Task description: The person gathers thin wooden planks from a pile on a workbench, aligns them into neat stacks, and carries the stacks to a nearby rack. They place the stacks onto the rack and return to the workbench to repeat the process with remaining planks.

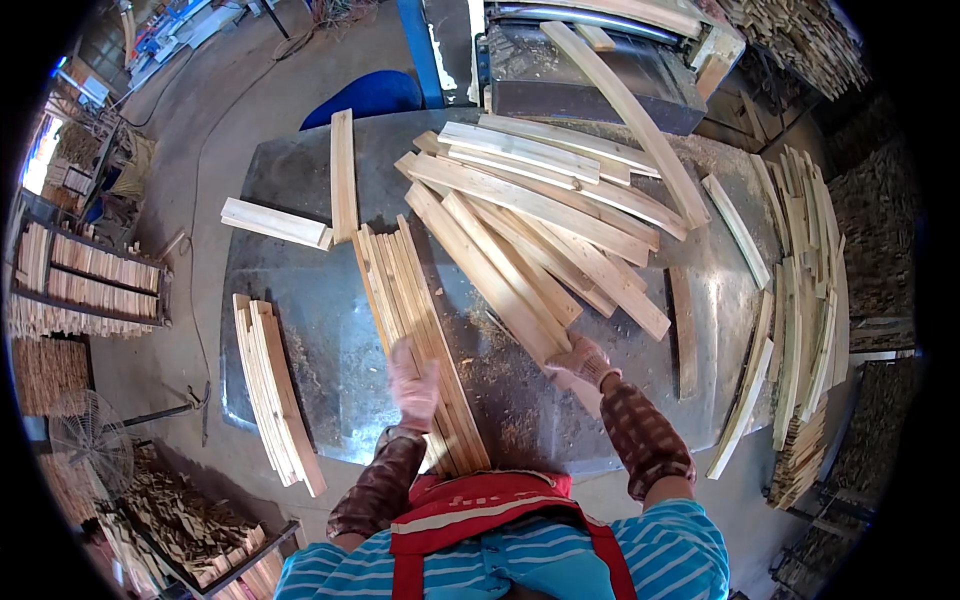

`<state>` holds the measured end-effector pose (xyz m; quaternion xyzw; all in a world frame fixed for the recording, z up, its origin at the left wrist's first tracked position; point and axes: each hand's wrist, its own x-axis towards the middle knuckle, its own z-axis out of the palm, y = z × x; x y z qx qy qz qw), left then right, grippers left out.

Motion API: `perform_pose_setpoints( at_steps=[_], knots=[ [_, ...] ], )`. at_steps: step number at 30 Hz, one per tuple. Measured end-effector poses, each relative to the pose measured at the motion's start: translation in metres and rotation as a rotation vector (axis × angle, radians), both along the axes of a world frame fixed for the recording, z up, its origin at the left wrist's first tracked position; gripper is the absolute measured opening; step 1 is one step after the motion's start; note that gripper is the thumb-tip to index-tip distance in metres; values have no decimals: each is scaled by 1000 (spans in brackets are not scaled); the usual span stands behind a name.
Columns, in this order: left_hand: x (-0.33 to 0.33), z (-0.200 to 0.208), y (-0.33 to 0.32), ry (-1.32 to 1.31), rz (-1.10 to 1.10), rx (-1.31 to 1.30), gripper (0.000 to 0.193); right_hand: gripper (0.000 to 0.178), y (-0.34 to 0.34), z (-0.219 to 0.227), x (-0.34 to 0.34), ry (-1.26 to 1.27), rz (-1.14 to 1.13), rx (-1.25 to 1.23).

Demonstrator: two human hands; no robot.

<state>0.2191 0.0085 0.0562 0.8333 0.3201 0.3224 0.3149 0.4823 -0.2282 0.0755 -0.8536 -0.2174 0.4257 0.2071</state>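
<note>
My right hand (583, 364), in a pale glove, is closed round the near end of a wooden plank (490, 275) that slants from the loose pile. To the left, several narrow wooden strips (405, 290) lie side by side, reaching toward my red apron. My left hand (412, 388), gloved too, rests over these strips with its fingers apart; it grips nothing. Beyond my right hand, a heap of loose planks (550, 205) is fanned out in crossing layers.
The metal table (350, 400) carries sawdust. Stacked strips (272, 390) lie at its left edge, more planks (800, 290) along the right. A machine (600, 75) adjoins its far side. A floor fan (90, 430) and wood racks (90, 280) stand left.
</note>
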Motion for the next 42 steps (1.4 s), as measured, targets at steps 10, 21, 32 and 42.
perform_pose_setpoints(
  at_steps=[10, 21, 32, 42],
  knots=[
    [116, 25, -47, -84, 41, -1712, 37, 46, -16, 53, -61, -106, -197, 156],
    [72, 20, -76, -443, 21, -1958, 36, 39, 26, 78, -53, -222, 320, 65],
    [64, 7, -35, -159, 107, -1356, 25, 103, 67, 29, 282, -892, -261, 102],
    [9, 88, 46, -272, 182, -1003, 27, 77, 56, 6, 251, -682, -363, 163]
  ],
)
